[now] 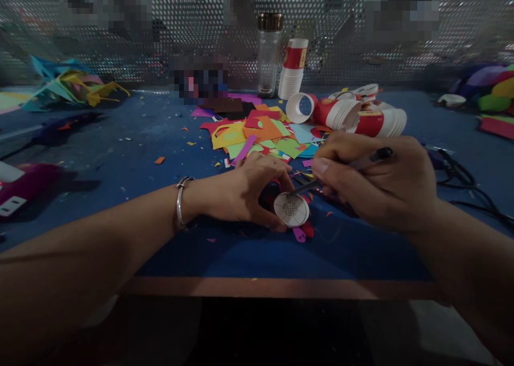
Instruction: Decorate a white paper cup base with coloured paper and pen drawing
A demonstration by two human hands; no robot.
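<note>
Between thumb and fingers, my left hand (257, 187) grips a small paper cup (300, 219) by its sides. The cup's round white base faces me and bears a drawn grid circle with lines running out to the rim. My right hand (377, 181) is closed around a dark pen (365, 161), whose tip is at the upper part of that white base. Purple and red paper pieces (299, 234) stick out beneath the cup. Whether they are attached to it I cannot tell.
Cut coloured paper (261, 133) is heaped behind my hands. Beyond it are lying paper cups (335, 113), a cup stack (293, 69) and a glass bottle (268, 55) against a perforated metal panel (193, 29). Black cables (474, 187) lie right; a magenta object (30, 187) sits left.
</note>
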